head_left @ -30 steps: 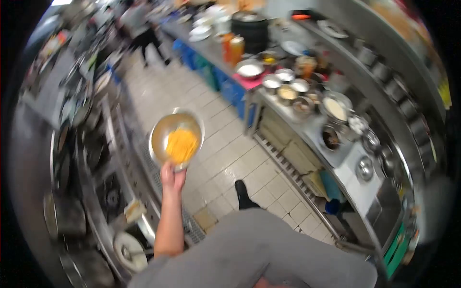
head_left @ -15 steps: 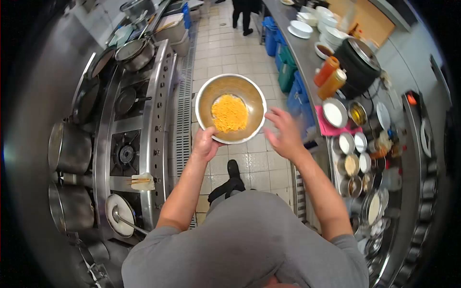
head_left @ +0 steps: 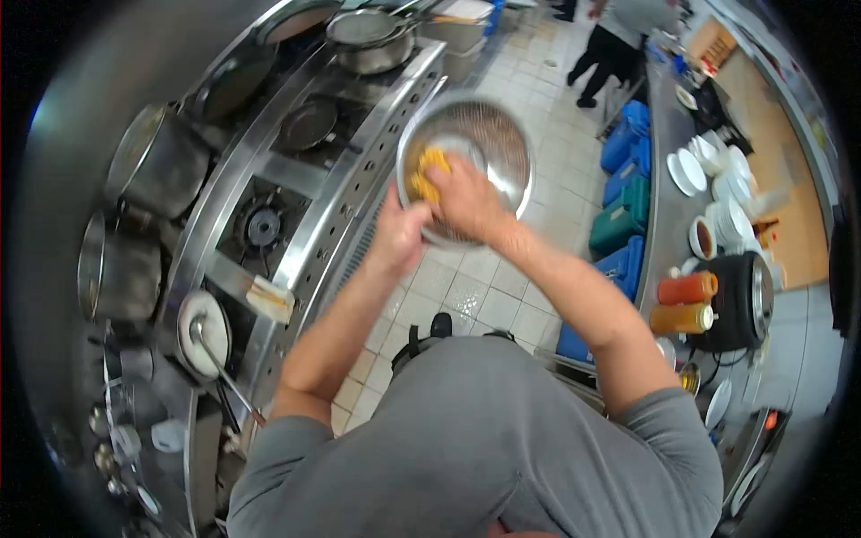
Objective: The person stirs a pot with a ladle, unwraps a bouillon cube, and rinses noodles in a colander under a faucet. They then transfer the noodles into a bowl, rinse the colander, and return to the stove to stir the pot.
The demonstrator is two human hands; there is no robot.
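A perforated metal colander [head_left: 502,148] is held tilted over the aisle in front of me. My left hand [head_left: 399,235] is closed on its near left rim, with the thumb over the edge. Inside it, my right hand [head_left: 468,199] reaches down to a clump of yellow noodle-like strands [head_left: 428,172] bunched against the left wall. The fingers of that hand are curled over the strands; the fingertips are partly hidden and blurred.
At my left runs a gas range [head_left: 263,229] with a frying pan [head_left: 308,124], stockpots and a ladle [head_left: 224,368] in a pot. On the right counter stand white bowls, two sauce bottles [head_left: 686,289] and a black cooker [head_left: 735,300]. Blue bins [head_left: 626,161] sit below; another person [head_left: 610,54] stands ahead.
My right hand has moved from beside the colander into it, onto the yellow strands, now bunched at the left. The colander has tilted, and my view has turned toward the right.
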